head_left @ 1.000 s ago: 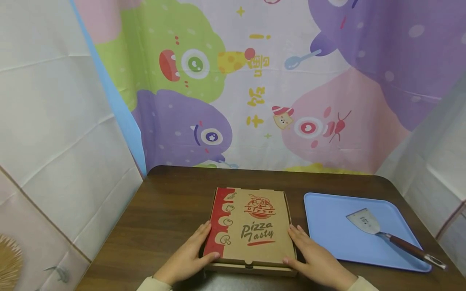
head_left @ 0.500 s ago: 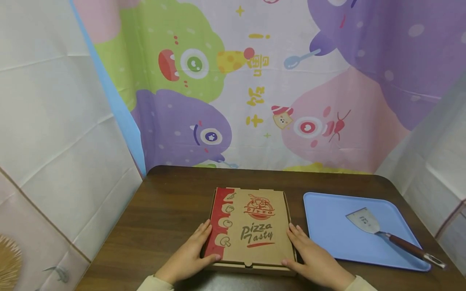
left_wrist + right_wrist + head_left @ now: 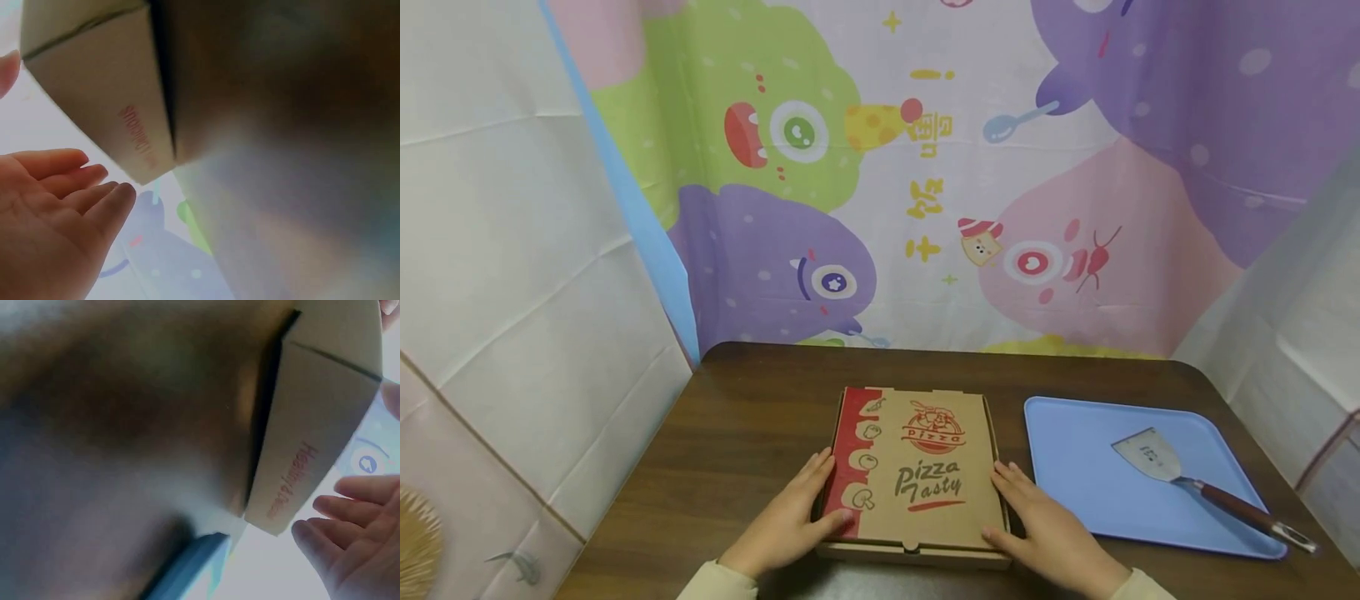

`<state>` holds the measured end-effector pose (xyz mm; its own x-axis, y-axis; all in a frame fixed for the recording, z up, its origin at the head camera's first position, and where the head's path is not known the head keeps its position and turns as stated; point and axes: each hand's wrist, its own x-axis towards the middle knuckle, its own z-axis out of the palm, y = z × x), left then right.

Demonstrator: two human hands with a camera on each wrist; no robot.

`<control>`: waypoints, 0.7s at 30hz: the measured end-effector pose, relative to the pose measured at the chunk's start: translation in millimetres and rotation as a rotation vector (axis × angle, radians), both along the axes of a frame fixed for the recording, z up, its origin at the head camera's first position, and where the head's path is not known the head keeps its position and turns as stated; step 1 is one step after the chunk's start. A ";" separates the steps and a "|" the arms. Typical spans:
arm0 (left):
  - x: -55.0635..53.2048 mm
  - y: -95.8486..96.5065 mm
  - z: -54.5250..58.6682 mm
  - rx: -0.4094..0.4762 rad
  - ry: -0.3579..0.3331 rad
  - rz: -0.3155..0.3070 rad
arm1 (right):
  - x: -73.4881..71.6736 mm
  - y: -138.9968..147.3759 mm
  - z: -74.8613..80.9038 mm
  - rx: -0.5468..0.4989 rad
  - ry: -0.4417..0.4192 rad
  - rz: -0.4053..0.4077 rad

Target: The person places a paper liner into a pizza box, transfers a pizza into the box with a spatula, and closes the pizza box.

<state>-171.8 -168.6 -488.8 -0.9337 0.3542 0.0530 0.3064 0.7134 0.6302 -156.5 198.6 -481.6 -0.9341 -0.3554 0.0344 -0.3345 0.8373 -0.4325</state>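
Note:
A closed cardboard pizza box [image 3: 936, 517] lies flat on the dark wooden table, its lid printed in red and black with a red band on the left. Along the box's left side is my left hand [image 3: 782, 525], its thumb over the front left corner of the lid. My right hand [image 3: 1052, 533] mirrors it on the right, thumb near the front right corner. Fingers on both hands are extended. In the left wrist view, the left fingers [image 3: 103, 203] show straight beside the box's printed side wall; the right wrist view has the right fingers [image 3: 350, 512] likewise.
Right of the box lies a blue tray [image 3: 1075, 492]. A spatula [image 3: 1153, 458] with a broad metal blade and brown handle rests on it, the handle reaching past the tray's right edge. Behind the wooden table [image 3: 745, 417] hangs a cartoon-printed curtain [image 3: 925, 317].
My left hand has shifted very slightly left, its thumb lifting a little at the lid's corner. My right hand, the box, tray and spatula stay in place.

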 end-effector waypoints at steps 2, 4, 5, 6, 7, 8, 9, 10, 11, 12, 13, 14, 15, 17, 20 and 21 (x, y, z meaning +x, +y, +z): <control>-5.5 -0.4 4.8 0.016 0.007 0.016 | -4.0 1.2 3.8 -0.013 0.077 -0.022; -12.3 -1.6 10.5 0.016 0.020 0.034 | -9.6 4.6 9.0 -0.032 0.168 -0.045; -15.8 -2.6 13.7 0.015 0.032 0.044 | -12.6 7.1 12.4 -0.044 0.208 -0.062; -19.4 -3.8 16.6 0.009 0.050 0.057 | -16.1 10.1 16.0 -0.054 0.245 -0.079; -22.9 -5.4 19.6 -0.002 0.073 0.070 | -20.1 13.5 19.0 -0.060 0.286 -0.095; -26.2 -7.2 22.7 -0.017 0.102 0.085 | -24.3 17.3 22.0 -0.061 0.323 -0.109; -29.6 -9.2 25.5 -0.036 0.133 0.099 | -28.7 21.5 24.4 -0.053 0.355 -0.126; -32.9 -11.3 28.2 -0.056 0.174 0.116 | -33.1 25.6 27.0 -0.046 0.393 -0.140; -36.1 -13.3 30.4 -0.083 0.219 0.133 | -37.6 29.9 28.9 -0.032 0.428 -0.156; -39.1 -15.3 32.7 -0.110 0.266 0.150 | -42.4 34.2 30.1 -0.015 0.463 -0.169; -42.1 -17.3 34.6 -0.141 0.308 0.166 | -46.9 38.4 30.7 0.003 0.500 -0.181; -45.0 -19.0 36.3 -0.167 0.348 0.181 | -51.1 42.3 31.3 0.019 0.526 -0.191; -48.0 -20.7 37.2 -0.194 0.384 0.196 | -55.1 46.0 31.6 0.031 0.550 -0.201; -53.5 -23.8 37.8 -0.249 0.436 0.224 | -62.6 52.8 30.7 0.059 0.580 -0.221; -61.7 -28.6 34.9 -0.301 0.459 0.256 | -71.7 61.1 28.0 0.081 0.583 -0.246; -64.3 -30.2 33.3 -0.316 0.458 0.263 | -74.4 63.6 26.9 0.086 0.583 -0.252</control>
<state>-236.1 -198.8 -455.5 -0.8991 0.1795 0.3993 0.2846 0.9327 0.2217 -230.9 262.2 -454.7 -0.8258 -0.1512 0.5434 -0.2827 0.9446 -0.1667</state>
